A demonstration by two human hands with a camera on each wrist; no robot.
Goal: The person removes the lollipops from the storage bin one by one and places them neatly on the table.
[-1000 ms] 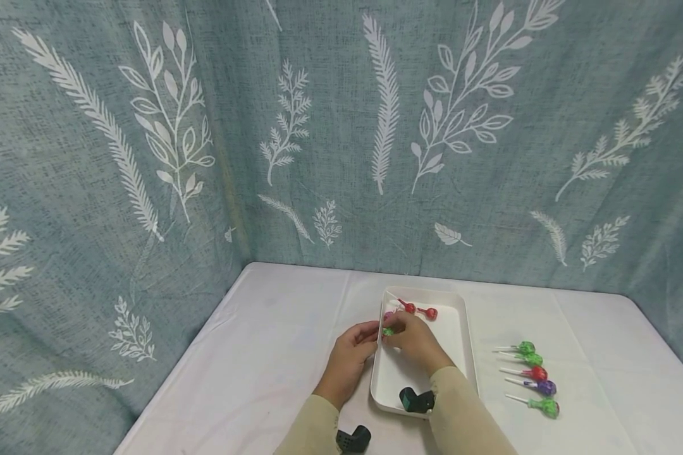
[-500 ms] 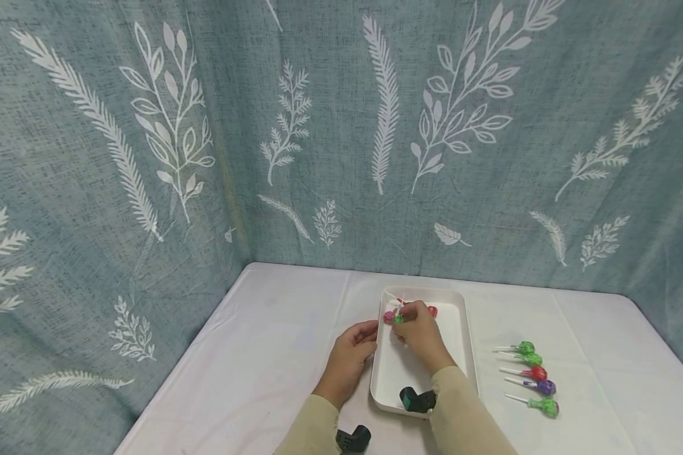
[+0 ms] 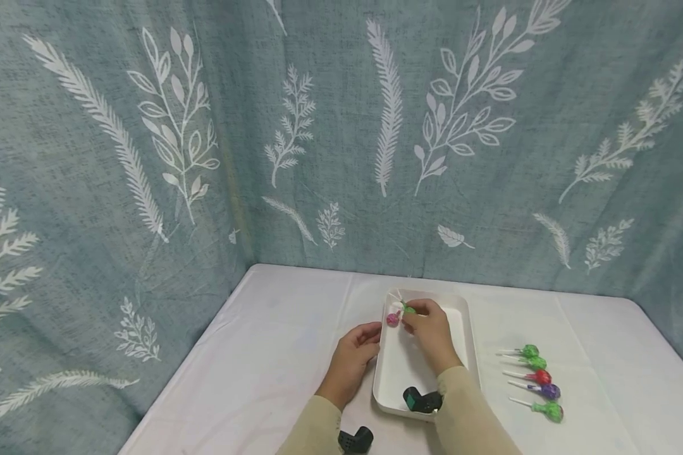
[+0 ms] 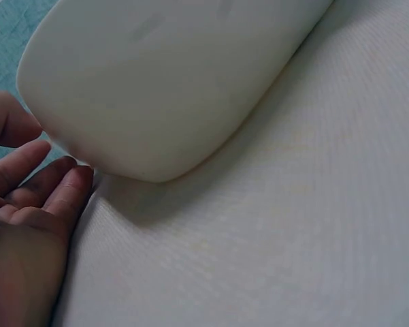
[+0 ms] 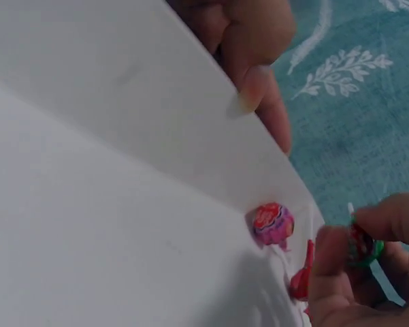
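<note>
A white rectangular tray (image 3: 401, 373) lies on the table. My left hand (image 3: 350, 360) holds its left side, with the thumb over the rim and the fingers against the outer wall, as the right wrist view shows. Over the tray's back left part, my right hand (image 3: 429, 328) pinches a green-wrapped lollipop (image 5: 365, 245) between thumb and fingers. A pink lollipop (image 3: 393, 320) lies in the tray's back left corner, left of that hand. Beside it, in the right wrist view, a red lollipop (image 5: 301, 281) is partly hidden by the fingers.
Right of the tray, several lollipops lie in a column with sticks pointing left: green ones (image 3: 554, 412), a purple one (image 3: 551, 391) and a red one (image 3: 542, 376). A patterned blue-green curtain (image 3: 341, 139) hangs behind the white table (image 3: 296, 328). Each wrist wears a black device.
My right hand has moved from the tray's left wall toward its back, carrying the green lollipop, and now covers the red lollipops in the head view. My left hand stays at the tray's side.
</note>
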